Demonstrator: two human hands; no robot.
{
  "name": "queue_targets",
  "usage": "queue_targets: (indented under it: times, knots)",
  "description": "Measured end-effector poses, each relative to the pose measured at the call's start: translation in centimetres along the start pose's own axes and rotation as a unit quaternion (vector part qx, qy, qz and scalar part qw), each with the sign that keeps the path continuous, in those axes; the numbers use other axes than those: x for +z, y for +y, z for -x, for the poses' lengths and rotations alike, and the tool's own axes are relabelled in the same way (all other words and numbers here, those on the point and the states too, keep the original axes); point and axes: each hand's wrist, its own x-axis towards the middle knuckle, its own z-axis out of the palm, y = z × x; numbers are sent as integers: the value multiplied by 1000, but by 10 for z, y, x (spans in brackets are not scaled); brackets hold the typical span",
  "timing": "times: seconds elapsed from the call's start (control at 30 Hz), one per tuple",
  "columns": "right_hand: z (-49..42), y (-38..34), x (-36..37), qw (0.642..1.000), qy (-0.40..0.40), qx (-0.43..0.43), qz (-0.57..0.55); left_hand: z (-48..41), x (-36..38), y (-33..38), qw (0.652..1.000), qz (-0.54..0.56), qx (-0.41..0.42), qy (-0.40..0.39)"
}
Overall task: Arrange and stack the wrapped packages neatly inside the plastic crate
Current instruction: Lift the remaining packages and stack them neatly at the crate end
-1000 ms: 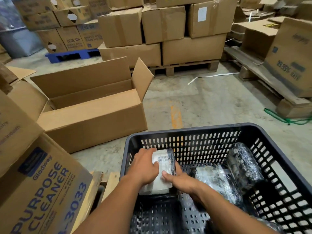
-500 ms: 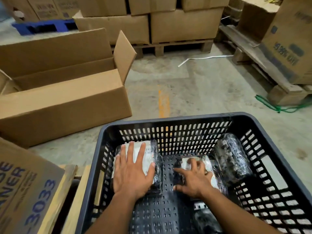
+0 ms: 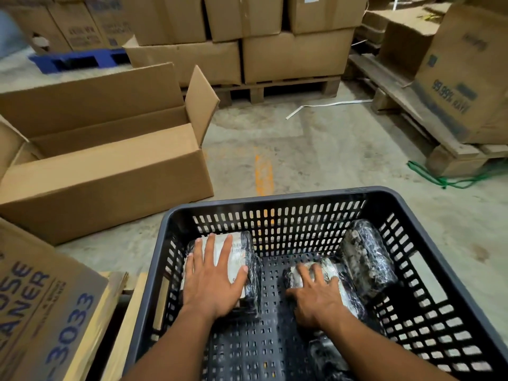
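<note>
A black slotted plastic crate (image 3: 275, 200) stands on the floor in front of me. My left hand (image 3: 214, 281) lies flat, fingers spread, on a wrapped package with a white label (image 3: 242, 251) in the crate's far left corner. My right hand (image 3: 316, 298) rests with fingers apart on a second wrapped package (image 3: 346, 292) in the middle of the crate floor. A third wrapped package (image 3: 365, 259) leans against the right wall. Another one (image 3: 327, 356) lies near me, partly hidden by my right forearm.
An open cardboard box (image 3: 110, 182) lies on the floor to the left of the crate. A printed cleaner box (image 3: 35, 312) stands at my near left. Stacked cartons on a wooden pallet (image 3: 288, 89) fill the back. A second pallet (image 3: 439, 149) and a green cord (image 3: 450, 182) are at right.
Both hands set the labelled package down in the far left corner. My left hand flattened on it and my right hand moved across to the middle package.
</note>
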Motion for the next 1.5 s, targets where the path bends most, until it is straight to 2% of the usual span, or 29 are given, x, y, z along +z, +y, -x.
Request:
queue_targets:
  times: [0.07, 0.17, 0.37, 0.43, 0.53, 0.63, 0.7, 0.77, 0.87, 0.93, 1.0, 1.03, 1.17, 1.23, 1.37, 1.43, 1.5]
  knots:
    - [7, 5, -10, 999, 42, 15, 11, 0, -1, -1, 1000, 2, 1, -18]
    - [17, 19, -35, 990, 115, 75, -45, 0, -4, -2, 999, 7, 2, -38]
    - [29, 22, -45, 953, 151, 119, -232, 1, -10, 8, 997, 57, -17, -54]
    - [32, 34, -44, 925, 185, 142, -299, 3, -13, 11, 996, 73, -23, -48]
    - [34, 62, -53, 846, 222, 157, -458, 8, -20, 14, 995, 90, -18, -25]
    - [39, 79, -66, 738, 231, 113, -624, 12, -29, 24, 986, 166, 2, 2]
    - [42, 83, -74, 676, 199, 83, -705, 15, -38, 36, 968, 250, 3, 12]
    - [44, 81, -83, 628, 164, 54, -759, 17, -48, 48, 951, 310, -6, 19]
    - [43, 79, -92, 563, 145, 34, -813, 18, -58, 56, 913, 405, -40, -21]
    - [42, 76, -94, 528, 122, 15, -840, 16, -64, 55, 858, 498, -80, -96]
    - [42, 72, -94, 521, 74, -12, -851, 14, -69, 51, 785, 585, -121, -164]
    - [44, 70, -94, 524, 49, -26, -850, 13, -71, 48, 762, 609, -127, -180]
    - [48, 63, -98, 547, 1, -51, -836, 8, -77, 34, 713, 665, -112, -194]
    - [48, 58, -98, 544, 8, -38, -838, 6, -79, 31, 706, 674, -96, -193]
    - [44, 47, -92, 495, 46, -11, -867, 6, -83, 35, 710, 677, -128, -149]
    - [44, 41, -88, 479, 40, -14, -877, 5, -83, 36, 697, 688, -138, -148]
    - [46, 39, -85, 478, 16, -30, -878, 7, -82, 35, 698, 688, -147, -134]
